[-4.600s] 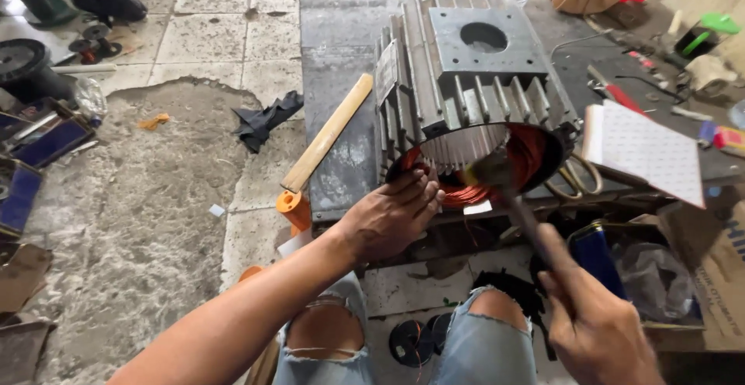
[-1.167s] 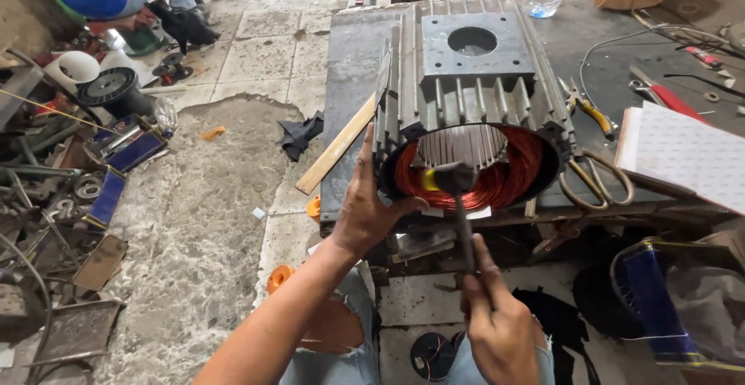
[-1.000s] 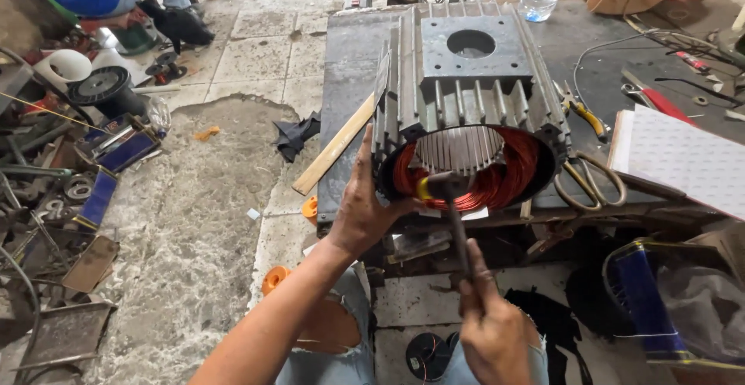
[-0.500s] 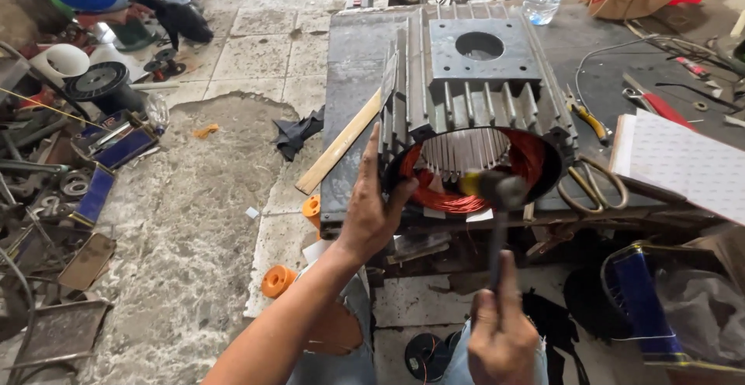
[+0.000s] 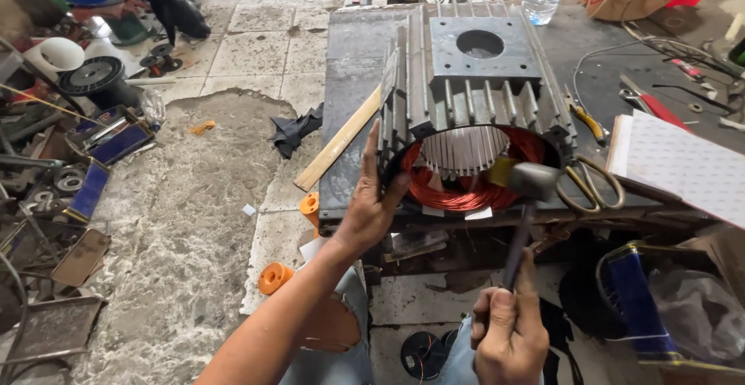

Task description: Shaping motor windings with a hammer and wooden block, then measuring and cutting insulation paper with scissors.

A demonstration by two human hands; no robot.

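Resting on the dark metal workbench [image 5: 349, 67], the finned grey motor housing [image 5: 473, 82] lies on its side with its open end toward you, the copper winding [image 5: 434, 187] showing inside the bore. Your left hand [image 5: 372, 199] presses flat against the housing's left rim, fingers stretched up and spread, thumb at the lip of the opening; half a second ago it sat the same way. Your right hand [image 5: 508, 338] is closed in a fist around the handle of the hammer [image 5: 531, 183], low in the view. The hammer head now stands at the right side of the opening, just in front of the winding; a second ago it was near the middle of the bore. Scissors [image 5: 594, 183] lie just right of the housing, beside a white pad [image 5: 683, 168]. A wooden strip [image 5: 337, 144] leans off the bench's left edge.
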